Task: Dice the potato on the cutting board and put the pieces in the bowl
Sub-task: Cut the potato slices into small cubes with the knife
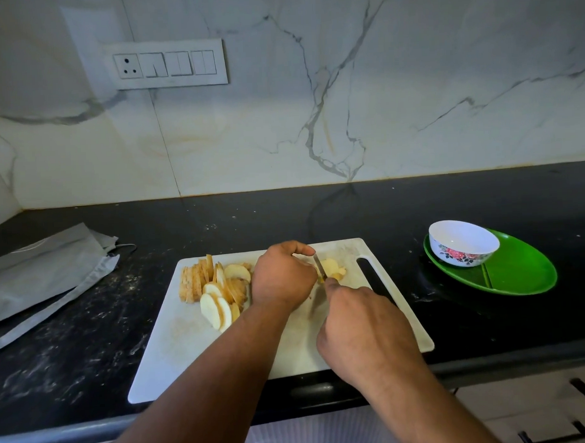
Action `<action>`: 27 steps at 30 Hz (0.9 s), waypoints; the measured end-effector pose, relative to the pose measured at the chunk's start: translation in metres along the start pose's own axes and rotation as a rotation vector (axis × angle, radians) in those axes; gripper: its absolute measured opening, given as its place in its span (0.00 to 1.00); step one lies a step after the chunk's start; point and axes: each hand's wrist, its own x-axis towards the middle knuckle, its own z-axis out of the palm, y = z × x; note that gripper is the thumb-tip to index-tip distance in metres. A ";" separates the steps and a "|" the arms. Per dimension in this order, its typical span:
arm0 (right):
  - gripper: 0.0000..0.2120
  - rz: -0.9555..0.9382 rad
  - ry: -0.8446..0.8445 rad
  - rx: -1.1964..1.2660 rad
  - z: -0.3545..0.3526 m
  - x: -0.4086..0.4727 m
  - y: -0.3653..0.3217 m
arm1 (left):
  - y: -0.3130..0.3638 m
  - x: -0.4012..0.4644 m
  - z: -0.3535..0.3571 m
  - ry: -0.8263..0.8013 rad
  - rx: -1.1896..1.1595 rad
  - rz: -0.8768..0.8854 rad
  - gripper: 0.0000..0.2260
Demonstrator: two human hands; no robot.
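My left hand (pixel 281 277) curls over a few slices near the board's (pixel 176 344) far right corner, I judge to steady them, while my right hand (pixel 361 328) grips the knife (pixel 319 266). The blade runs near-to-far across them. The remaining slices (pixel 217 290) wait far left; the bowl (pixel 463 242) sits empty off the board's right edge.

White floral bowl (pixel 463 242), green plate (pixel 518 273)

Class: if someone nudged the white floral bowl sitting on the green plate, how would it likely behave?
The white floral bowl looks empty, so probably light. It rests near the raised edge of the glossy green plate, so it may slide or tip. It appears ceramic, likely breakable.
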 end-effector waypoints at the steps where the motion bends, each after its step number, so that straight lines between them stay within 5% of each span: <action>1: 0.23 0.003 -0.004 0.000 0.001 0.000 0.000 | 0.000 0.000 0.000 0.002 0.004 0.004 0.11; 10: 0.26 0.005 -0.080 -0.001 0.000 -0.001 0.000 | 0.002 0.000 0.003 -0.011 0.101 0.049 0.05; 27: 0.29 0.116 -0.053 0.224 -0.021 -0.050 0.028 | -0.004 -0.004 0.003 0.033 -0.037 0.074 0.13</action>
